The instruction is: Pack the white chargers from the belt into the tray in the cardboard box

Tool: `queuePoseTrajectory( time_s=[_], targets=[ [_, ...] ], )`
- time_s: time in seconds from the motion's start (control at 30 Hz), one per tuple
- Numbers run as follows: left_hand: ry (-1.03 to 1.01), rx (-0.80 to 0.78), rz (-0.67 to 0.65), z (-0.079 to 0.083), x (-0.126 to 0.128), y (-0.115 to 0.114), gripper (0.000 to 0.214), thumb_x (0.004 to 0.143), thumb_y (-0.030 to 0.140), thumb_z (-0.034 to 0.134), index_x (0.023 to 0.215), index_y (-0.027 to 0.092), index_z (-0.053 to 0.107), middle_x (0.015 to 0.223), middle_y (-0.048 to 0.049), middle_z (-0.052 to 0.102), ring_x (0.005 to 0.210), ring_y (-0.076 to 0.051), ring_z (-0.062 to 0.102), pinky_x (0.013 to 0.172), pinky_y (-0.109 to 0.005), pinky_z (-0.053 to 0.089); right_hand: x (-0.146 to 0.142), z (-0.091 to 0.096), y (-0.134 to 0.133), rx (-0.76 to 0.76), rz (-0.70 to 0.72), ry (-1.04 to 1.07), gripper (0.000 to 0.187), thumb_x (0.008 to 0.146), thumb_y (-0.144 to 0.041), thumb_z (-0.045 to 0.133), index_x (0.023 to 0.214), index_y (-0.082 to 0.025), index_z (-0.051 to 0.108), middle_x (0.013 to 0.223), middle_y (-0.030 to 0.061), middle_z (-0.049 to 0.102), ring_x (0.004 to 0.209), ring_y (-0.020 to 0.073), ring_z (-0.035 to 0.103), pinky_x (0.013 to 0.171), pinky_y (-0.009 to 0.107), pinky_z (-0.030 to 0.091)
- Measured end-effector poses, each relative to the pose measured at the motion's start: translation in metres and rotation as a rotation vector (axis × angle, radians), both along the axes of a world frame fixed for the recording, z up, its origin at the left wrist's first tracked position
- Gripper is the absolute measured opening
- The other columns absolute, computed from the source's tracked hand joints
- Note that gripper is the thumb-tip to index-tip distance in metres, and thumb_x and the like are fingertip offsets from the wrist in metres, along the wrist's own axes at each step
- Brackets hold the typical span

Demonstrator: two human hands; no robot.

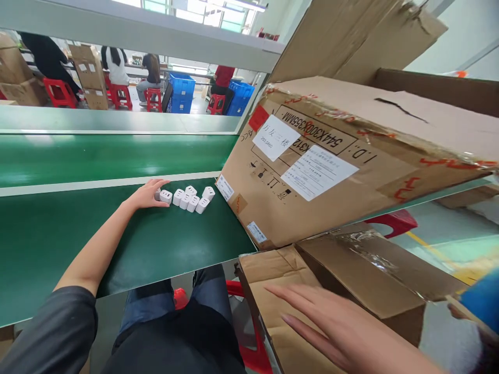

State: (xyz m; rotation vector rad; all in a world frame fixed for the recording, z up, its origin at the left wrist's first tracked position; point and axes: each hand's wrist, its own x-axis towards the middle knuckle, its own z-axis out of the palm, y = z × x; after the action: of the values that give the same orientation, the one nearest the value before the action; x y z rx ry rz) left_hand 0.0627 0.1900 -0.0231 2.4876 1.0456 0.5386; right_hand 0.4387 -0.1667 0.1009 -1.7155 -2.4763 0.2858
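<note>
On the green work surface my left hand curls round a pair of small white power adapters, with the thumb on the near side and the fingers on the far side. One of the pair is mostly hidden inside the hand. Just to its right, several more white adapters stand in a loose cluster, slots facing up. My right hand, slightly blurred, hovers at the lower right over the flap of an open cardboard box. Its fingers are stretched out and nothing is in them.
A big labelled carton leans over the right end of the surface. Below the edge is a red stool. Across the room, people sit near blue crates and stacked cartons. A blue object is at the right edge.
</note>
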Motion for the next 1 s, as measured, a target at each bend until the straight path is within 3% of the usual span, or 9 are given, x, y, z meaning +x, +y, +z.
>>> queuePoseTrajectory(
  time_s=[0.07,0.17,0.27,0.37,0.53,0.67,0.87,1.0],
  targets=[
    [-0.056,-0.041,0.038,-0.005,-0.01,-0.001,0.099,0.071,0.065,0.073,0.153,0.026,0.032,0.154,-0.0132,0.038,0.143,-0.033,0.034,0.116,-0.047,0.034,-0.04,0.003,0.056,-0.099,0.134,-0.057,0.038,0.095,-0.037,0.05,0.132,-0.043,0.059,0.106,0.0059,0.074,0.093,0.0223,0.071,0.077,0.038,0.058],
    [-0.129,-0.13,0.092,-0.014,-0.02,0.001,0.098,0.073,0.061,0.071,0.154,0.026,0.028,0.146,-0.0137,0.046,0.132,-0.031,0.048,0.103,-0.044,0.047,-0.101,-0.005,0.15,-0.049,0.228,-0.113,0.036,0.094,-0.032,0.053,0.128,-0.029,0.063,0.109,0.0099,0.072,0.099,0.0285,0.068,0.083,0.043,0.054],
    [-0.19,-0.209,0.103,-0.021,-0.026,0.005,0.088,0.075,0.057,0.068,0.15,0.026,0.035,0.13,-0.0103,0.059,0.117,-0.027,0.058,0.096,-0.043,0.051,-0.146,-0.029,0.229,0.061,0.128,-0.037,0.032,0.093,-0.031,0.059,0.122,-0.02,0.065,0.122,0.0134,0.067,0.117,0.0328,0.059,0.097,0.047,0.048],
    [-0.23,-0.27,0.075,-0.021,-0.031,0.01,0.077,0.075,0.051,0.068,0.143,0.025,0.043,0.123,-0.0086,0.062,0.113,-0.026,0.06,0.097,-0.044,0.051,-0.17,-0.056,0.273,0.093,0.067,0.01,0.032,0.092,-0.033,0.063,0.118,-0.016,0.065,0.126,0.0164,0.065,0.123,0.0342,0.055,0.104,0.051,0.043],
    [-0.251,-0.383,-0.019,-0.017,-0.038,0.016,0.072,0.072,0.038,0.064,0.14,0.023,0.046,0.115,-0.0075,0.065,0.109,-0.023,0.062,0.097,-0.042,0.052,-0.177,-0.087,0.29,0.09,0.098,0.089,0.03,0.086,-0.013,0.057,0.114,-0.022,0.064,0.124,0.0093,0.068,0.131,0.0282,0.052,0.118,0.059,0.025],
    [-0.223,-0.429,-0.082,-0.013,-0.035,0.015,0.069,0.07,0.034,0.064,0.136,0.022,0.05,0.128,-0.0081,0.062,0.115,-0.025,0.06,0.099,-0.04,0.05,-0.176,-0.096,0.294,0.089,0.145,0.144,0.036,0.085,-0.007,0.049,0.113,-0.025,0.063,0.125,0.0035,0.069,0.138,0.0239,0.046,0.121,0.06,0.018],
    [-0.09,-0.484,-0.152,0.0,-0.027,0.005,0.075,0.069,0.036,0.067,0.14,0.022,0.047,0.127,-0.0066,0.064,0.105,-0.024,0.063,0.087,-0.034,0.053,-0.168,-0.1,0.289,0.096,0.199,0.193,0.039,0.086,-0.013,0.052,0.12,-0.026,0.061,0.135,0.0021,0.064,0.143,0.0255,0.04,0.121,0.062,0.013],
    [0.018,-0.456,-0.12,0.006,-0.02,0.001,0.077,0.073,0.04,0.068,0.144,0.026,0.044,0.127,-0.0054,0.063,0.099,-0.023,0.064,0.088,-0.034,0.049,-0.152,-0.102,0.285,0.21,0.071,0.221,0.042,0.089,-0.023,0.056,0.131,-0.024,0.058,0.142,0.007,0.058,0.142,0.0271,0.04,0.121,0.058,0.016]
  ],
)
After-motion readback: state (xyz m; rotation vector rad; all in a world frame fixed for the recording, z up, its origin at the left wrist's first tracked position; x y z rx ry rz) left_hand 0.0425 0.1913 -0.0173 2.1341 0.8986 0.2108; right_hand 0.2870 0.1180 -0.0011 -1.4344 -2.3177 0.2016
